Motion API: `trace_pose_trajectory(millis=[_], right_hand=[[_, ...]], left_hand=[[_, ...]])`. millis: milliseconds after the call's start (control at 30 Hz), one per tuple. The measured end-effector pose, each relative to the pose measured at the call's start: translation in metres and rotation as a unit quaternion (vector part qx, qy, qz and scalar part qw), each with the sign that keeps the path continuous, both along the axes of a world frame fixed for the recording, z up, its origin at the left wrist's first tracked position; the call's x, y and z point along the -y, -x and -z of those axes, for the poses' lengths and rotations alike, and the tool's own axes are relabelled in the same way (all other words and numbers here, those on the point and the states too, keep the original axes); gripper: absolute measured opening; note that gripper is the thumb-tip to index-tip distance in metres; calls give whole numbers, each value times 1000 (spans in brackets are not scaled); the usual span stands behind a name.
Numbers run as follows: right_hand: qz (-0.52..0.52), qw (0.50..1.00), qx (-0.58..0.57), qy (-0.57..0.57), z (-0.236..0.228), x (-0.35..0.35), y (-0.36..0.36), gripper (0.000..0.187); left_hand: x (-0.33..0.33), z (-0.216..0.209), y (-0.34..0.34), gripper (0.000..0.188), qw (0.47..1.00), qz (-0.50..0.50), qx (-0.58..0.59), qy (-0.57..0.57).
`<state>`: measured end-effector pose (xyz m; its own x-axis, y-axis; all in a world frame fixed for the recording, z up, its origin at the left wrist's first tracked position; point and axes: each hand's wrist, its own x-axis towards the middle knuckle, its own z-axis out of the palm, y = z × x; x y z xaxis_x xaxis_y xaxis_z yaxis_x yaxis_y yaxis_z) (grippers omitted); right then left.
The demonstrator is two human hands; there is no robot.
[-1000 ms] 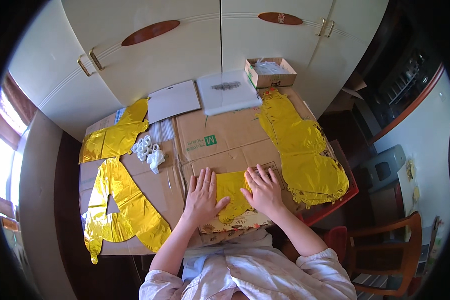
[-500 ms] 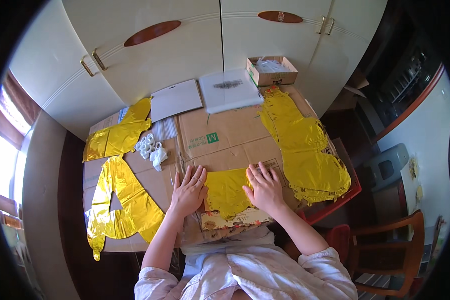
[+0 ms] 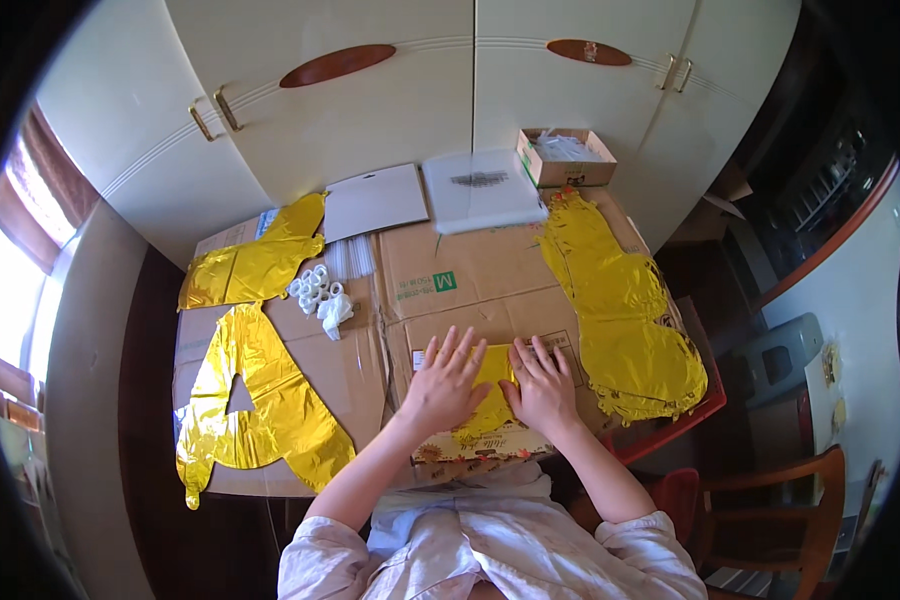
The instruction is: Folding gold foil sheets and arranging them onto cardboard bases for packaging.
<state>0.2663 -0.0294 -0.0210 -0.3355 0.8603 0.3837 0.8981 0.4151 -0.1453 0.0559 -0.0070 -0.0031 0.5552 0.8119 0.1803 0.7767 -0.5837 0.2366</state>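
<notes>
My left hand lies flat with fingers spread, covering the left part of a gold foil sheet. Its fingers point away from me and nothing is gripped. On the sheet's right side rests my right hand, palm down, fingers stretched out. The foil lies over a cream printed card with a leafy border, whose lower strip shows towards me. Beneath both hands the foil's edges are hidden. Left of my left forearm is a flat gold foil letter A balloon.
Gold foil balloons are stacked at right, another gold piece far left. White ribbon rolls, clear sticks, a pale card, clear plastic bags and a small carton lie on the cardboard-covered table.
My left hand has moved right, from the foil's left edge onto the foil, closer to my right hand. A pale card corner now shows left of it. The whole view has shifted slightly.
</notes>
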Motion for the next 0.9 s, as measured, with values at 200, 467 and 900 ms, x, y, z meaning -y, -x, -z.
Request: trace_pose_trajectory(millis=[200,467,900], right_hand=[[-2,1000,7,11,2,0,0,52],[-7,1000,-8,27,1,1,-2,52],[-33,998,-14,53,7,-1,-3,51]], left_hand=[[14,17,-17,73,998,-48,-18,-21],[15,11,-20,69,999,-45,-22,-17],[16,9,-23,75,998,-40,-52,11]])
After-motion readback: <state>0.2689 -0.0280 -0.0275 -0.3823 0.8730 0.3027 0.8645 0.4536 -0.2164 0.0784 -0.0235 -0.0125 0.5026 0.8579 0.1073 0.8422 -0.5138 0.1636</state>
